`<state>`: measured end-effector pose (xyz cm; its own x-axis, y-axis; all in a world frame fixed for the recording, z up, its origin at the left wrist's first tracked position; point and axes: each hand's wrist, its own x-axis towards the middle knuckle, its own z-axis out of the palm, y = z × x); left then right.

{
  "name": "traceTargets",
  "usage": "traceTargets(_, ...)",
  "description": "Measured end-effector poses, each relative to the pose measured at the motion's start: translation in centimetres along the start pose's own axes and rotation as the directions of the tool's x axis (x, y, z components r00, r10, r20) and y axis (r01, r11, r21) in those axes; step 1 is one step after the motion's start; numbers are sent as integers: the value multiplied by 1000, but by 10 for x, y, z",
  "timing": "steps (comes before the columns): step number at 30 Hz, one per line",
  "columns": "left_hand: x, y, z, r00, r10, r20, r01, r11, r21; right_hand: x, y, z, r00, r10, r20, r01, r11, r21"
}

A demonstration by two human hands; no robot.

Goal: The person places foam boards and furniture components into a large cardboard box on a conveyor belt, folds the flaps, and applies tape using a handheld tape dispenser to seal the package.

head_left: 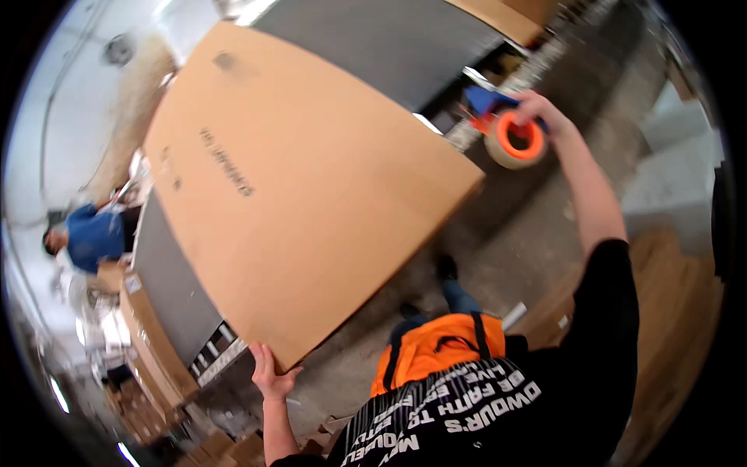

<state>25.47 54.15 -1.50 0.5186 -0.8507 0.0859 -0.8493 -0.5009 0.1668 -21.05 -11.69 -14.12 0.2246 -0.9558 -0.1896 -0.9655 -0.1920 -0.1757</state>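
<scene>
A large flat brown cardboard box (311, 163) with dark print lies across a grey conveyor belt (389, 47) in front of me. At its near left corner rests my left hand (272, 377), fingers stretched out along the edge and thumb apart, not wrapped round it. Off the box's right end, my right hand (541, 113) grips a tape gun (513, 136) with blue and orange parts. A wide roll of tape sits on the gun's orange hub. The gun is held clear of the cardboard, and my arm is stretched out.
Long cartons (152, 335) stand along the belt's left side. Beyond them is a person in a blue shirt (95, 237). Another cardboard piece (502, 19) lies at the far right end of the belt. Concrete floor (513, 241) runs beside me, with stacked brown cardboard (673, 311) at right.
</scene>
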Motion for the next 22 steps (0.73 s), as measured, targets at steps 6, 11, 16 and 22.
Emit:
traceTargets(6,9,6,-34,997,73,12,-74,990,118,-87,-22,34,961,-253,108,155,822,547)
traceTargets(11,25,3,-12,978,112,177,-156,954,257,-270,-51,5,409,-696,590,-439,417,796)
traceTargets(16,139,88,-43,821,276,500,-408,896,176,-335,-233,35,971,-25,237,-237,-202,950)
traceTargets(22,273,374,1,-271,948,168,-931,-214,-296,-335,-253,4,980,-111,165,-188,-256,948)
